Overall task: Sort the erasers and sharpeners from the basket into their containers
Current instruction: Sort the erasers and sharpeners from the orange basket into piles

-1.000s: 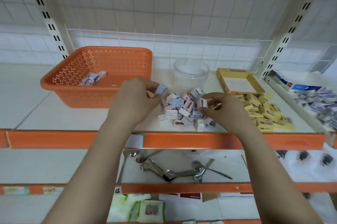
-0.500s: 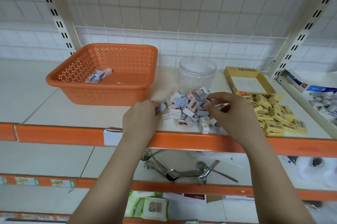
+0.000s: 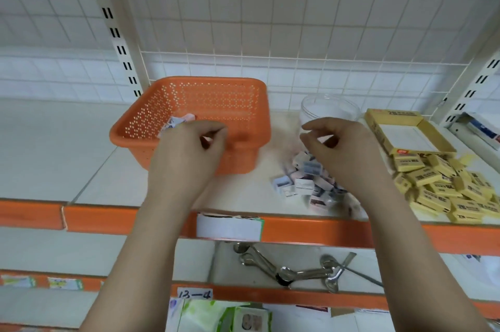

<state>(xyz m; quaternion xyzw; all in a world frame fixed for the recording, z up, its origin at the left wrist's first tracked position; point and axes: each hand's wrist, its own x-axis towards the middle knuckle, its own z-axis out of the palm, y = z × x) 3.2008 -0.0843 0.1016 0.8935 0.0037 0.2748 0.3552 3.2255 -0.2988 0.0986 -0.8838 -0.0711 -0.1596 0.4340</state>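
An orange perforated basket [image 3: 243,126] stands on the white shelf with a few small pastel pieces [image 3: 180,120] left in its near-left corner. A pile of small pastel sharpeners [image 3: 305,180] lies right of the basket, in front of a clear round jar [image 3: 330,108]. Yellow erasers [image 3: 446,191] are heaped beside an open yellow cardboard box [image 3: 377,128]. My left hand [image 3: 186,155] hovers over the basket's front rim, fingers loosely curled, with nothing seen in it. My right hand [image 3: 343,150] hangs above the sharpener pile, also loosely curled and holding nothing visible.
The shelf has an orange front edge [image 3: 311,231] with a paper label [image 3: 230,226]. Metal spoons [image 3: 297,269] lie on the shelf below. Packaged goods [image 3: 481,128] sit at the far right. A wire grid backs the shelf, with slotted uprights on both sides.
Both hands have lifted off the sharpener pile. The left hand moved left toward the basket and the right rose in front of the jar. The view shifted, so everything sits further right.
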